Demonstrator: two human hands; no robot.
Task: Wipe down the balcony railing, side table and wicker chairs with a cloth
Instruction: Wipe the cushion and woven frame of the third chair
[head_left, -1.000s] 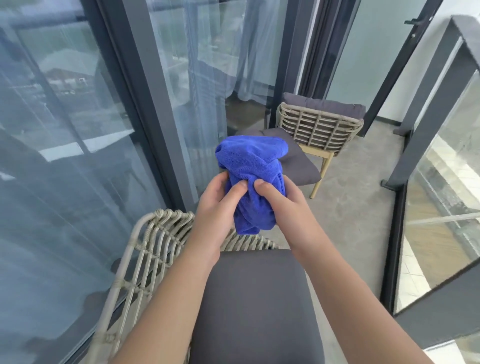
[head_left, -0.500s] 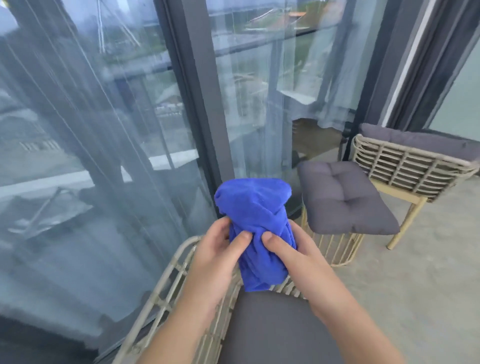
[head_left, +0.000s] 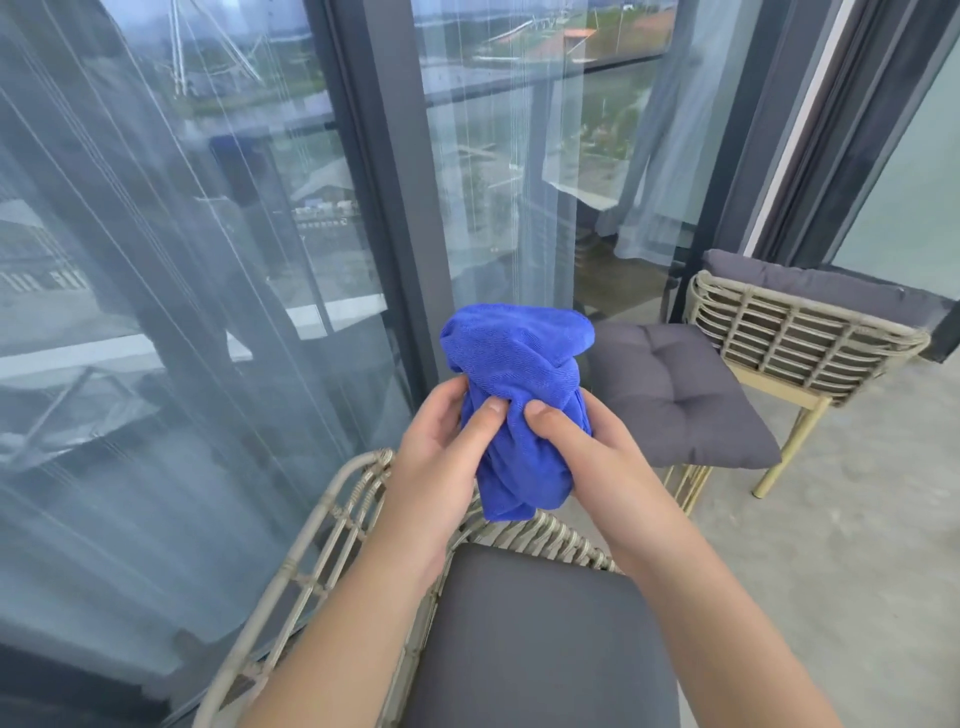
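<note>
A bunched blue cloth (head_left: 519, 364) stands upright between both hands at the centre of the view. My left hand (head_left: 441, 452) grips its left side with the thumb pressed into the folds. My right hand (head_left: 582, 457) grips the right side, thumb on the front. Both hands are above the back of the near wicker chair (head_left: 332, 525), whose grey cushion (head_left: 540, 644) lies under my forearms. A second wicker chair (head_left: 789, 338) with a grey seat cushion (head_left: 675, 395) stands to the right, further off.
Tall glass doors in a dark frame (head_left: 395, 208), with sheer curtains behind them, fill the left and the middle. Bare concrete floor (head_left: 857, 545) stretches to the right of the chairs.
The view has swung left and slightly up, so the railing on the right is out of sight. The hands keep the same hold on the cloth.
</note>
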